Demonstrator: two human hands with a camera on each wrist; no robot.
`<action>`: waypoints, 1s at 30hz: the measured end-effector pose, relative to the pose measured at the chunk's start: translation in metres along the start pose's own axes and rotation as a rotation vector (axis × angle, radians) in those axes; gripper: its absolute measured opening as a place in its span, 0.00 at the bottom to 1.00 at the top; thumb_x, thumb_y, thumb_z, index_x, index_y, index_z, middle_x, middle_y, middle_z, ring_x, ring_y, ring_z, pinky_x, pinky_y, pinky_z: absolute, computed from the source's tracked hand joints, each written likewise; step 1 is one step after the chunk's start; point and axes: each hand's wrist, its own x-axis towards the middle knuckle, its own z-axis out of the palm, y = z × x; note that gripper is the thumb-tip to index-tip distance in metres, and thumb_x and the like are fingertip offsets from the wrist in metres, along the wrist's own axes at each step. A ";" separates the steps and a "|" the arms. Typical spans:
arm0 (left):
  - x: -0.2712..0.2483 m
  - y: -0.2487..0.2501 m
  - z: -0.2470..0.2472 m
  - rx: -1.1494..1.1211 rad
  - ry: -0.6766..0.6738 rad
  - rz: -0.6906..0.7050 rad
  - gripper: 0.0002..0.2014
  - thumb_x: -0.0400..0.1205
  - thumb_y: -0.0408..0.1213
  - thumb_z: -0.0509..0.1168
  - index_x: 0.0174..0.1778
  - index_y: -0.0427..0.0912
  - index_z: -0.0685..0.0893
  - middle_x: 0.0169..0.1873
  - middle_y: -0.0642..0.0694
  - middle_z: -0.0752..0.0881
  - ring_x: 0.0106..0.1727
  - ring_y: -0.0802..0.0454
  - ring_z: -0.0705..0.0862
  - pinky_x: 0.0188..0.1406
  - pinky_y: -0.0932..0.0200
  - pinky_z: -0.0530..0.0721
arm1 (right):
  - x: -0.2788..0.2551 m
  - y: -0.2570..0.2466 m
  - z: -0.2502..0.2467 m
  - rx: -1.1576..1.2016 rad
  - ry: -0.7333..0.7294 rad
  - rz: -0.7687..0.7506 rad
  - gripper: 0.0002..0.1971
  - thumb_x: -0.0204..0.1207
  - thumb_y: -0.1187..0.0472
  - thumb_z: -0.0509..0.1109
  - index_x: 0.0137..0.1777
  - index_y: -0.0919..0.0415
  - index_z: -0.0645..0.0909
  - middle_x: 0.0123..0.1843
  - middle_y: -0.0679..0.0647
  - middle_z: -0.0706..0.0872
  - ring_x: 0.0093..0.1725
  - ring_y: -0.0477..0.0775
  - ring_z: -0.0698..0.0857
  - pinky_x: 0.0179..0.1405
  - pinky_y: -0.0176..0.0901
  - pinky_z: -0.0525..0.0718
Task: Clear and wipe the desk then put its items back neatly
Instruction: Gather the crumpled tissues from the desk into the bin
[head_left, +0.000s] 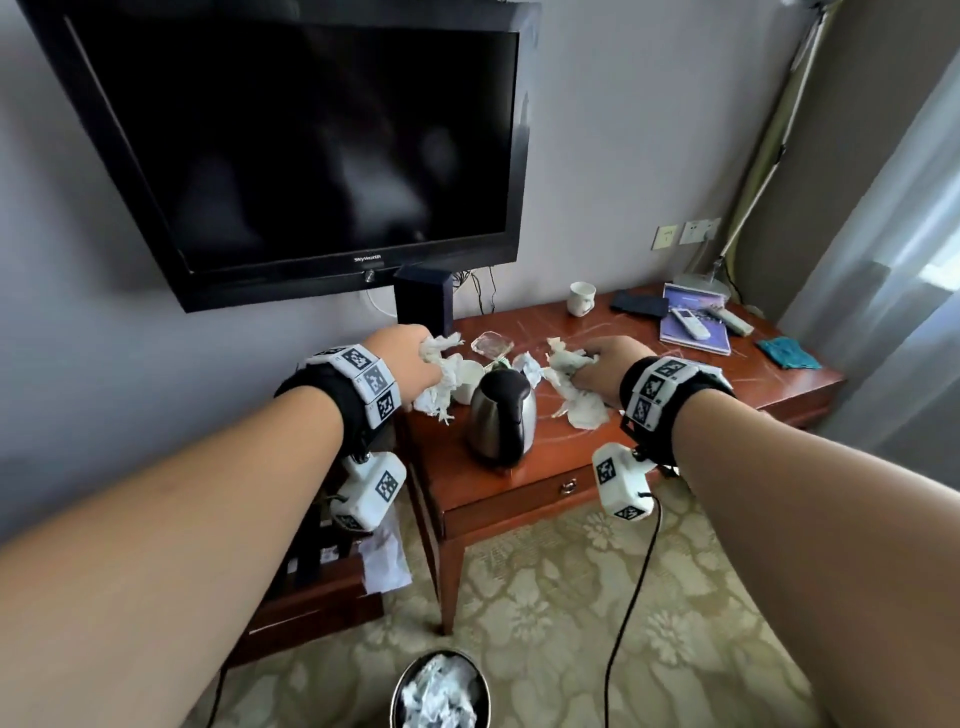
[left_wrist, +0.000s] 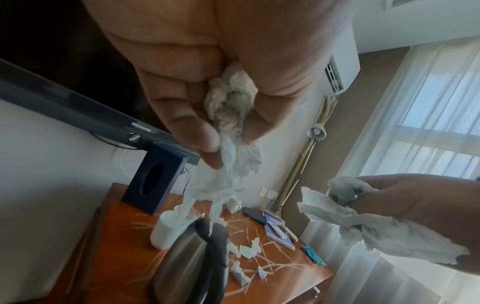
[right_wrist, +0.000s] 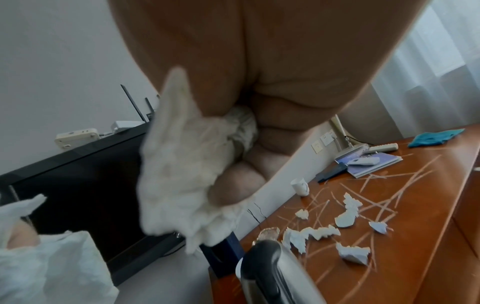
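- While both hands hang above the surface (head_left: 649, 415), the left hand (head_left: 402, 358) is fisted round a crumpled tissue wad (head_left: 441, 374), its tail dangling over the kettle (head_left: 501, 415).
- Right hand (head_left: 602, 364) clenches a second tissue clump (head_left: 571, 374), level with the left.
- Below and beyond the right hand: torn tissue scraps (right_wrist: 348, 211) strewn on bare wood.
- Beyond the left hand, against the wall: dark tissue box (left_wrist: 155, 181).
- Far right of the right hand: mug (head_left: 581, 299), booklet (head_left: 693, 332), remotes (head_left: 691, 323), blue cloth (head_left: 788, 352) near the surface's right edge.
- On the floor under the forearms: bin (head_left: 440, 691) holding tissue.
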 end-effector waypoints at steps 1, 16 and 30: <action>-0.006 -0.003 0.005 0.022 -0.023 -0.010 0.03 0.78 0.37 0.63 0.40 0.44 0.77 0.32 0.46 0.87 0.26 0.49 0.89 0.24 0.60 0.78 | -0.001 0.003 0.008 0.003 -0.022 0.007 0.06 0.79 0.59 0.72 0.52 0.48 0.84 0.39 0.52 0.88 0.35 0.52 0.84 0.31 0.38 0.79; -0.049 -0.036 0.089 0.120 -0.276 -0.096 0.10 0.83 0.36 0.62 0.50 0.31 0.83 0.45 0.34 0.89 0.35 0.43 0.79 0.30 0.54 0.72 | -0.015 0.087 0.133 0.054 -0.247 0.173 0.04 0.78 0.55 0.72 0.43 0.52 0.81 0.43 0.51 0.91 0.38 0.51 0.86 0.39 0.43 0.82; 0.014 -0.154 0.222 0.091 -0.538 0.031 0.12 0.82 0.37 0.64 0.33 0.40 0.74 0.33 0.45 0.81 0.38 0.43 0.82 0.26 0.56 0.67 | -0.045 0.080 0.265 0.030 -0.270 0.512 0.12 0.82 0.59 0.72 0.64 0.52 0.87 0.38 0.47 0.87 0.35 0.49 0.86 0.30 0.36 0.81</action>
